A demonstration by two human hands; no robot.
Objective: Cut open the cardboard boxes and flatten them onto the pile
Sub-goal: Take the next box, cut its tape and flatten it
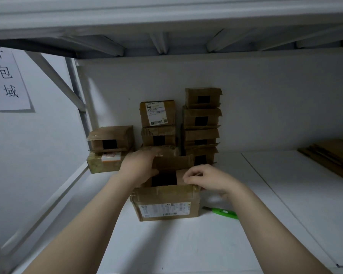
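Note:
A cardboard box [167, 202] with a white shipping label on its front stands on the white shelf in front of me. Its top flaps are open and one flap [172, 162] stands up at the back. My left hand [140, 165] holds the left end of that raised flap, thumb down at the box's edge. My right hand [206, 179] pinches the top right edge of the box with curled fingers. A green box cutter [224, 213] lies on the shelf just right of the box, partly hidden behind my right forearm.
Several taped boxes [202, 125] are stacked against the back wall behind the open box, with two more [110, 139] at the left. A pile of flattened cardboard [333, 155] lies at the far right. Metal shelf posts [77, 99] stand left; another shelf hangs overhead.

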